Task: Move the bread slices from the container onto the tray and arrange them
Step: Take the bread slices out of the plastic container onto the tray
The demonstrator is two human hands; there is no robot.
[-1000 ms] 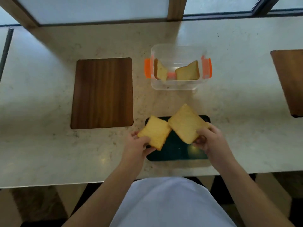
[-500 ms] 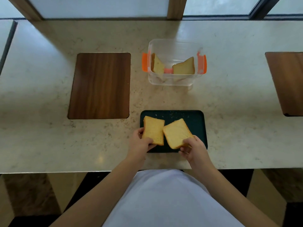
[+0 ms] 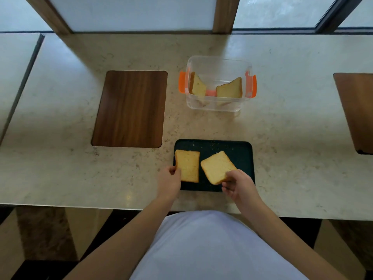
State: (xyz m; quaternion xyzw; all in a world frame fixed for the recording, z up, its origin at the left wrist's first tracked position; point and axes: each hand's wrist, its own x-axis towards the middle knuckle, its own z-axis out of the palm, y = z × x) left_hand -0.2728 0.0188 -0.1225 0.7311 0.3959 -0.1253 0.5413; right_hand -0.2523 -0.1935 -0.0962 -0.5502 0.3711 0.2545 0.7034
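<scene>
Marble counter (image 3: 282,138) below frosted windows (image 3: 141,13)

Two bread slices (image 3: 187,165) on tray (image 3: 240,152)

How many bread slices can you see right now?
4. Two lie on the tray: left slice and right slice. Two lean inside the container: one left, one right. More may be hidden.
</scene>
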